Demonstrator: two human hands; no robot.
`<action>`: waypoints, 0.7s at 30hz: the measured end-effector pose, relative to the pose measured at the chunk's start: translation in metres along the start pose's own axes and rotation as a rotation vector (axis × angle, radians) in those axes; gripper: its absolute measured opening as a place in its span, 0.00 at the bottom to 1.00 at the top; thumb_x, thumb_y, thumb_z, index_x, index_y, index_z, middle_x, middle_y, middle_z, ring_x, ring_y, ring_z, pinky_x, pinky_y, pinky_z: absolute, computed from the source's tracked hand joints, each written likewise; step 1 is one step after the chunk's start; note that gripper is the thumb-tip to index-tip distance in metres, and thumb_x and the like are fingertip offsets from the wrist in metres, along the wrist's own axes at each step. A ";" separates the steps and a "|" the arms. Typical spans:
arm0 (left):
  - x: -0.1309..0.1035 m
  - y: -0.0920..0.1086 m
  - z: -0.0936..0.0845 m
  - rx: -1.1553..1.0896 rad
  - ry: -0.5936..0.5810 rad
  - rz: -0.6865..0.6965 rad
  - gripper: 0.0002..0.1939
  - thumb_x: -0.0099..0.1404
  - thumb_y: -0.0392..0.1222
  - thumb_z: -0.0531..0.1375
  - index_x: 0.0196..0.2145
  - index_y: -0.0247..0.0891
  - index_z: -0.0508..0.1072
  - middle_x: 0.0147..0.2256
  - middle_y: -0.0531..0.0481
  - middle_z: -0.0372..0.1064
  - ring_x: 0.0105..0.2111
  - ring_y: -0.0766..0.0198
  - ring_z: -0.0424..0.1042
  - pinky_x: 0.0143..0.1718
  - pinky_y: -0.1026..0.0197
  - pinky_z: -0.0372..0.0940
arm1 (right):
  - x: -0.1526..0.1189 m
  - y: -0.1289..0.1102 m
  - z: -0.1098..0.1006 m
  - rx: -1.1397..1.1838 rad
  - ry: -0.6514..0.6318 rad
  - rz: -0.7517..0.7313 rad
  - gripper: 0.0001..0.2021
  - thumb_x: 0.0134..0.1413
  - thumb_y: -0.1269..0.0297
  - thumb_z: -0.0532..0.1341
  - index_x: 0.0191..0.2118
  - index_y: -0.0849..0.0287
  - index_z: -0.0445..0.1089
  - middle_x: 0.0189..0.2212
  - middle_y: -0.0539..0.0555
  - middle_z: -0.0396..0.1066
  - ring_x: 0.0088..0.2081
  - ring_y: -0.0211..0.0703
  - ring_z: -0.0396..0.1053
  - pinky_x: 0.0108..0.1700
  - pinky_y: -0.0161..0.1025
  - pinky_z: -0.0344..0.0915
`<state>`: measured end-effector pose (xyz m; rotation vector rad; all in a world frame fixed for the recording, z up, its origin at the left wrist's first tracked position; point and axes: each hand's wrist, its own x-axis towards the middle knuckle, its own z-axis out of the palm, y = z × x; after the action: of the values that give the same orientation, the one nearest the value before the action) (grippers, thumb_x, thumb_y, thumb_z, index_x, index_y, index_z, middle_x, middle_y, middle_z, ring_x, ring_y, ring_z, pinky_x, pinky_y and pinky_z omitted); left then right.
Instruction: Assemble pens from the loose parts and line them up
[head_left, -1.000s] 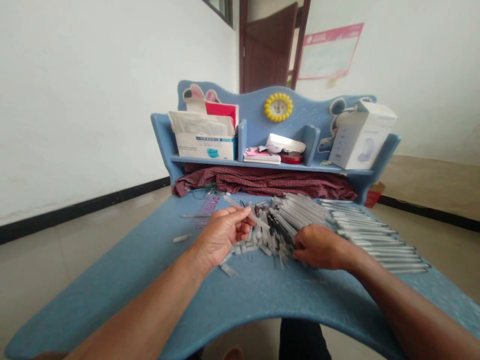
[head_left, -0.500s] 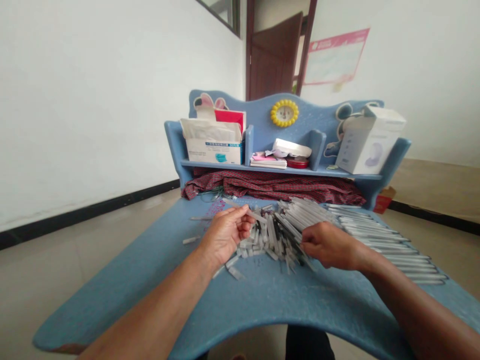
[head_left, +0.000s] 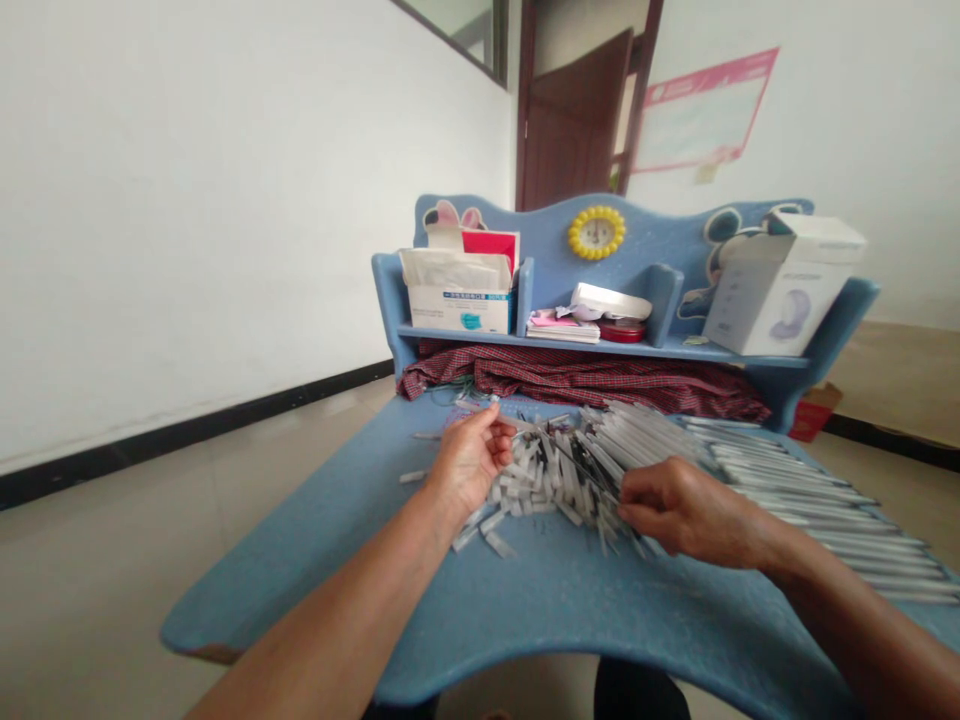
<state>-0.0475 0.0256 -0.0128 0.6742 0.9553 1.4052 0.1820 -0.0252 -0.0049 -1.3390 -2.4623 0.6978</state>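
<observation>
My left hand (head_left: 474, 455) is closed in a pinch over the left of the pile, thumb on top, on a translucent pen barrel (head_left: 519, 426). Its far end is partly hidden behind the fingers. My right hand (head_left: 679, 510) is closed at the pile's right side. A thin dark pen refill (head_left: 577, 461) seems to run from its fingertips up toward the left hand. Between and below the hands lie many short translucent pen caps (head_left: 517, 495), loosely heaped. Clear pen barrels (head_left: 649, 432) are stacked behind the right hand.
Pens with dark ends (head_left: 825, 510) lie in a row on the right of the blue table (head_left: 315, 560). A checked cloth (head_left: 585, 378) is bundled under the shelf. On the shelf stand a mask box (head_left: 457, 308), a red tin (head_left: 622, 331) and a white carton (head_left: 784, 290).
The view has turned slightly left, so everything sits further right. A thin dark refill now shows between the hands. Both hands stay closed near the pile.
</observation>
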 end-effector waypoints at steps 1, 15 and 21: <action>0.000 0.000 0.000 0.003 0.002 0.003 0.11 0.63 0.37 0.55 0.23 0.32 0.65 0.18 0.51 0.64 0.14 0.73 0.60 0.14 0.71 0.55 | 0.000 0.000 0.000 0.004 -0.001 -0.002 0.12 0.52 0.67 0.53 0.19 0.60 0.57 0.15 0.44 0.54 0.19 0.30 0.53 0.21 0.30 0.46; -0.009 -0.011 0.004 0.151 -0.142 -0.051 0.09 0.60 0.33 0.58 0.22 0.31 0.66 0.19 0.50 0.67 0.13 0.72 0.62 0.13 0.71 0.57 | 0.001 0.001 0.004 0.045 0.034 -0.029 0.13 0.53 0.66 0.54 0.20 0.60 0.60 0.15 0.45 0.55 0.19 0.30 0.53 0.20 0.30 0.47; -0.021 -0.013 0.010 0.163 -0.288 -0.174 0.09 0.61 0.32 0.57 0.24 0.29 0.70 0.22 0.46 0.70 0.15 0.71 0.66 0.14 0.70 0.61 | 0.004 -0.001 0.015 0.078 0.360 -0.123 0.15 0.57 0.58 0.55 0.25 0.61 0.68 0.15 0.47 0.60 0.18 0.32 0.56 0.22 0.31 0.51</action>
<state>-0.0307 0.0050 -0.0155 0.8676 0.8816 1.0518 0.1726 -0.0266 -0.0171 -1.1568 -2.1845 0.4704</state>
